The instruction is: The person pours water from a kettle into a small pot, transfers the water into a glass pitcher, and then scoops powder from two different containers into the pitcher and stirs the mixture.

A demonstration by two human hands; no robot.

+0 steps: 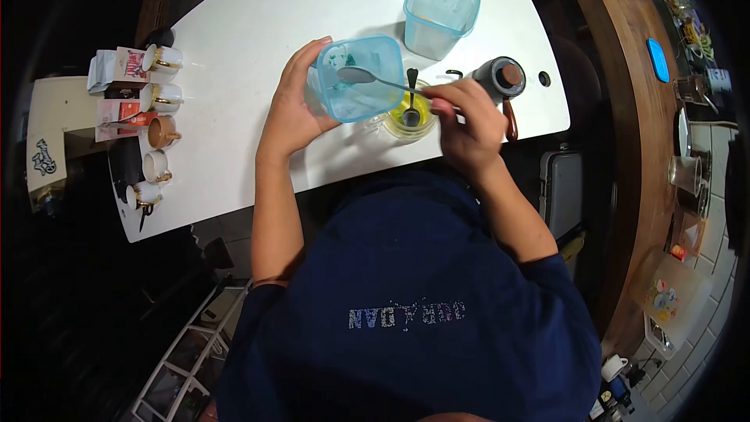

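My left hand (293,109) grips a translucent blue plastic container (383,55) by its side, tilted with its mouth toward me. Dark green bits cling to its inner wall. Pinched in my right hand (475,121) is a metal spoon (358,75), its bowl over the inside of that container. Just below the container stands a clear glass cup (408,134) with something yellow in it. A second, darker spoon (411,116) rests in the cup. Part of the cup is hidden behind the container and my right hand.
Another blue container (442,19) stands farther back on the white table (258,47). Right of my hand is a dark canister (500,78) with a brown knob. Several cups, including a brown mug (163,132), line the left edge. A wooden counter (625,148) runs along the right.
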